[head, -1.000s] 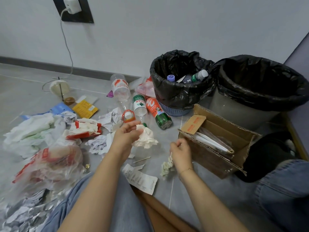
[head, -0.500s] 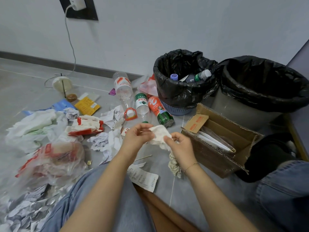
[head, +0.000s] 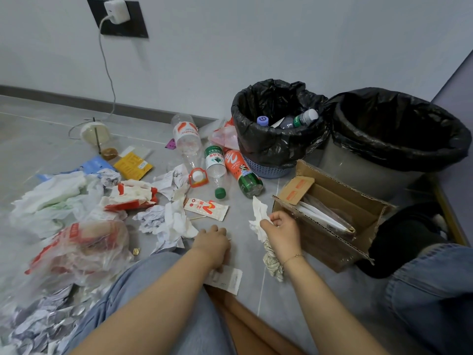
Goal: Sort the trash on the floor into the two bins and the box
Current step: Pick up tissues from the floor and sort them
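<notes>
The step in hand is judged to be the gathering of soft paper waste before disposal. A crumpled white tissue point(head: 259, 213) is pinched in the curled fingers of the right hand point(head: 281, 230), and a second wad, patterned and twisted point(head: 273, 260), hangs below the same wrist; whether it is gripped or merely trapped under the palm cannot be told. The left hand point(head: 212, 242) is lowered to the floor at 6 o'clock of the litter, fingers bent downward beside a printed receipt point(head: 225, 278); whether anything is held there cannot be told.

The receptacles are found at 1 to 3 o'clock of the right hand: a small lined bin point(head: 279, 149) already containing bottles, a larger lined bin point(head: 399, 139) behind it, and a cardboard box point(head: 330, 226) just beside the hand, holding flat sheets. Bottles point(head: 215, 162), wrappers and plastic bags point(head: 76, 247) remain unsorted from 9 to 12 o'clock.

The next move is judged to call for a reach over the box to the larger bin, the grip being kept firm so that neither wad is shed.
</notes>
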`<action>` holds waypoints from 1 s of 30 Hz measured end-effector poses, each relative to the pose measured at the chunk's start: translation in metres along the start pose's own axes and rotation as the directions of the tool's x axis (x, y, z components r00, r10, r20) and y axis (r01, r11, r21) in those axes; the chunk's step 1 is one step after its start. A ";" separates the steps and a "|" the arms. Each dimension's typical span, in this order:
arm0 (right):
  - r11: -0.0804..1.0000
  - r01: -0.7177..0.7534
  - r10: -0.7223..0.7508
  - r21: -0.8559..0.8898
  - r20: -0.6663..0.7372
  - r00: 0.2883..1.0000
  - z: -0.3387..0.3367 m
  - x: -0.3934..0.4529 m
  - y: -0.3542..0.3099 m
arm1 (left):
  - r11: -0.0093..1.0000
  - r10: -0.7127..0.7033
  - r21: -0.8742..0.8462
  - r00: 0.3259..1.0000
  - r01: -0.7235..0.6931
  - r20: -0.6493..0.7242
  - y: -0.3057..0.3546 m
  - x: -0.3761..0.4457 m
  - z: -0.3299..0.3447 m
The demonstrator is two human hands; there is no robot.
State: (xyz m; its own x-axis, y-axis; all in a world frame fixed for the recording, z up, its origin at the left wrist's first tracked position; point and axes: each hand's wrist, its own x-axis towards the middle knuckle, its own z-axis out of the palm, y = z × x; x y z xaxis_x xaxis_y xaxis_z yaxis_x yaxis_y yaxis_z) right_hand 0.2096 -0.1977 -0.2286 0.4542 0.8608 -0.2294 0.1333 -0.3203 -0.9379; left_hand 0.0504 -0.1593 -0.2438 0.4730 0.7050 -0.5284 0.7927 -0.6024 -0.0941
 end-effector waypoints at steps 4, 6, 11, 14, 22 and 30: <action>0.999 -0.022 0.022 0.038 -0.003 1.000 -0.003 0.001 -0.002 | 0.988 0.022 -0.153 1.000 -0.021 0.001 0.000 0.007 0.002; 0.998 -0.034 0.034 0.049 -0.004 0.999 -0.004 0.001 -0.003 | 0.976 0.025 -0.217 1.000 -0.028 -0.018 -0.002 0.009 0.005; 0.997 -0.052 0.054 0.060 -0.024 0.998 -0.004 -0.002 -0.001 | 0.918 -0.035 -0.396 0.997 0.002 -0.075 0.000 0.020 0.007; 0.999 -0.045 0.045 -0.004 -0.070 0.997 -0.008 -0.007 0.000 | 0.780 -0.148 -0.625 0.980 0.033 -0.133 0.005 0.022 0.001; 0.981 -0.121 0.087 -0.149 -0.218 0.972 -0.018 -0.014 0.019 | 0.216 -0.311 -0.976 0.950 0.033 -0.037 -0.009 0.015 -0.019; 0.924 -0.326 0.310 0.200 0.105 0.945 -0.006 -0.016 0.019 | -0.192 -0.315 -0.973 0.947 -0.128 -0.062 -0.007 0.009 -0.028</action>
State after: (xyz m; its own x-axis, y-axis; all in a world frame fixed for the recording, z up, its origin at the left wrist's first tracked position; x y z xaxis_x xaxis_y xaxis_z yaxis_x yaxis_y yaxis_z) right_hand 0.2102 -0.2195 -0.2416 0.3776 0.7555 -0.5353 -0.2013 -0.4973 -0.8439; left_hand 0.0595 -0.1383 -0.2241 0.2226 0.8805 -0.4185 0.1620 0.3899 0.9065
